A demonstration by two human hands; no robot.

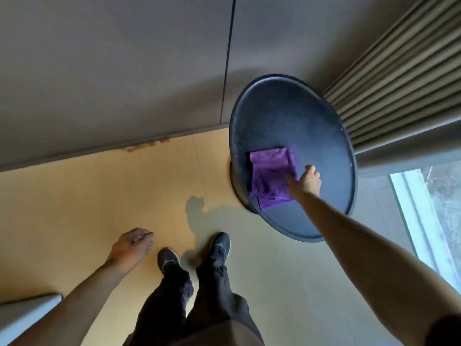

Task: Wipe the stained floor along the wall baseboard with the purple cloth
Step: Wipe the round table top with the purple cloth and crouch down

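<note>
Purple terry-looking fabric, folded roughly square: the purple cloth point(273, 177) sits right of centre in the head view, lying flat on the round black table point(294, 116), its lower corner drooping over the table's near-left rim. My right hand point(308, 182) is on the cloth's right edge, fingers curled down onto it; I can't tell if the edge is actually pinched or the hand just rests there. My left hand point(132, 245), lower left of frame, hangs free over the floor with fingers loosely curled, holding nothing. The brown stain point(143, 146) runs along the baseboard point(74, 153) upper left of centre, well apart from the table, on the tan floor point(74, 208). Handling call: cloth looks light, soft, limp, so it won't keep its fold once lifted and will flop open. Nothing fragile or slippery about it, and the table top may let it slide rather than lift if I only drag. Best hold, I'd say, is bunching the right edge or grabbing the overhanging corner, then wadding it into the palm for pressure on the stain. Shoes point(219, 245) at bottom centre, pleated curtain point(399, 71) upper right.
</note>
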